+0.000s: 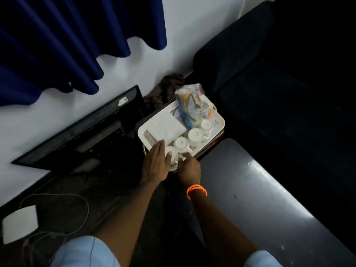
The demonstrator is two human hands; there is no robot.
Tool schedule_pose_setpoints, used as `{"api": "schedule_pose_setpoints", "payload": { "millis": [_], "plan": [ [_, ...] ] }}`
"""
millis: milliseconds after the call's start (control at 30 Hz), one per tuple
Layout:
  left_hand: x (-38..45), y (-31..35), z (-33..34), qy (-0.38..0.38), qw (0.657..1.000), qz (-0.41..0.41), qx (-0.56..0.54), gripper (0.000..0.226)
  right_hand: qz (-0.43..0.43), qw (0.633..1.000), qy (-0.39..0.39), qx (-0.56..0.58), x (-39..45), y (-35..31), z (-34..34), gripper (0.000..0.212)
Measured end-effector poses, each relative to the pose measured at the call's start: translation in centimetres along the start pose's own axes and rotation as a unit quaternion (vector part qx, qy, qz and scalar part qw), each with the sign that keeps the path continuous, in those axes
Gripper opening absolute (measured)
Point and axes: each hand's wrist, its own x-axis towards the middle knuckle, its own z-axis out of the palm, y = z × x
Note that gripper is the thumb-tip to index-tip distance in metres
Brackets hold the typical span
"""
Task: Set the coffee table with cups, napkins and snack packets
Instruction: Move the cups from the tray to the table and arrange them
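A white tray (221,123) rests on a small dark stand near the wall. It holds a folded white napkin stack (166,127), a clear bag of snack packets (192,102) and several upturned white cups, one at the middle (195,136). My left hand (156,164) wraps around the nearest cup (172,153) at the tray's front corner, on its saucer. My right hand (188,167), with an orange bead bracelet on the wrist, pinches the same cup's side or handle. The grey coffee table (256,193) lies to the right.
A black monitor (81,130) leans against the white wall on the left. A dark sofa (279,83) fills the right. Blue curtains (67,45) hang above. A white adapter (19,223) and cables lie on the floor at bottom left.
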Motion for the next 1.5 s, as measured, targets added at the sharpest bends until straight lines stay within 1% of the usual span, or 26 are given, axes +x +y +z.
{"api": "schedule_pose_setpoints", "payload": {
  "millis": [33,67,133,200,333,433,467,533,567,633,667,700,800,867,900,967,1000,1033,1167,1267,1333,1400,1500],
  "plan": [
    [0.9,-0.6,0.4,-0.002,0.999,-0.018,-0.027,0.062,0.043,0.998,0.016,0.041,0.6,-0.2,0.6,0.026],
    [1.5,-0.8,0.4,-0.016,0.998,-0.04,-0.046,0.059,0.086,0.994,0.033,0.058,1.1,-0.2,1.1,0.028],
    [2.8,-1.2,0.4,-0.04,0.995,-0.065,-0.057,0.051,0.164,0.981,0.022,0.097,1.9,-0.4,1.5,0.034],
    [3.4,-1.1,0.6,-0.046,0.993,-0.075,-0.073,0.052,0.199,0.972,-0.002,0.127,2.4,-0.5,1.9,0.034],
    [4.6,-0.6,0.3,-0.053,0.982,-0.137,-0.115,0.062,0.258,0.955,-0.005,0.149,3.6,0.3,2.1,0.023],
    [5.2,-0.2,0.5,-0.066,0.977,-0.165,-0.121,0.06,0.316,0.91,-0.02,0.266,3.8,0.5,1.9,0.013],
    [5.3,-0.1,0.5,-0.069,0.974,-0.173,-0.129,0.061,0.321,0.9,-0.036,0.292,3.8,0.7,1.8,0.015],
    [5.1,0.0,0.3,-0.075,0.963,-0.201,-0.161,0.066,0.309,0.896,-0.072,0.311,3.5,0.8,1.4,0.016],
    [4.7,0.1,0.2,-0.076,0.955,-0.219,-0.185,0.069,0.31,0.894,-0.077,0.314,3.2,0.8,1.1,0.016],
    [3.9,0.0,0.0,-0.073,0.939,-0.247,-0.227,0.074,0.319,0.885,-0.071,0.333,2.8,0.9,0.9,0.009],
    [3.4,0.0,-0.2,-0.069,0.933,-0.256,-0.243,0.074,0.324,0.877,-0.068,0.348,2.6,0.9,0.8,0.011],
    [3.1,-0.2,-0.3,-0.064,0.927,-0.26,-0.261,0.073,0.323,0.872,-0.065,0.363,2.3,0.8,0.7,0.013],
    [2.0,-0.4,-0.9,-0.07,0.911,-0.265,-0.307,0.072,0.293,0.875,-0.05,0.383,1.1,1.0,0.6,0.019],
    [1.3,-0.5,-1.0,-0.09,0.901,-0.26,-0.337,0.081,0.275,0.871,-0.037,0.405,0.2,1.4,-0.1,0.028],
    [1.0,-0.5,-1.0,-0.104,0.895,-0.251,-0.354,0.086,0.265,0.872,-0.036,0.409,-0.3,1.7,-0.7,0.028],
    [0.0,0.3,-1.0,-0.145,0.889,-0.215,-0.378,0.09,0.246,0.881,-0.041,0.402,-1.4,2.7,-2.0,0.016],
    [-0.6,0.9,-1.0,-0.166,0.892,-0.191,-0.376,0.089,0.235,0.886,-0.04,0.397,-2.1,3.4,-2.8,0.01],
    [-1.2,1.7,-0.8,-0.186,0.898,-0.165,-0.363,0.087,0.227,0.891,-0.034,0.391,-2.7,4.2,-3.5,0.009],
    [-2.8,6.6,1.1,-0.235,0.927,-0.053,-0.287,0.082,0.199,0.911,0.021,0.361,-4.9,9.0,-6.6,0.021],
    [-4.5,11.5,4.6,-0.265,0.937,0.046,-0.222,0.077,0.197,0.918,0.072,0.338,-6.7,14.5,-8.8,0.019],
    [-6.0,14.4,7.4,-0.279,0.938,0.105,-0.177,0.075,0.205,0.909,0.101,0.348,-8.2,18.1,-10.2,0.01],
    [-7.8,16.7,10.3,-0.301,0.93,0.149,-0.15,0.073,0.226,0.892,0.134,0.367,-10.1,21.2,-11.2,0.005],
    [-10.9,19.4,14.5,-0.344,0.908,0.204,-0.128,0.066,0.262,0.864,0.191,0.384,-13.3,25.6,-12.6,0.01]
  ]
}}
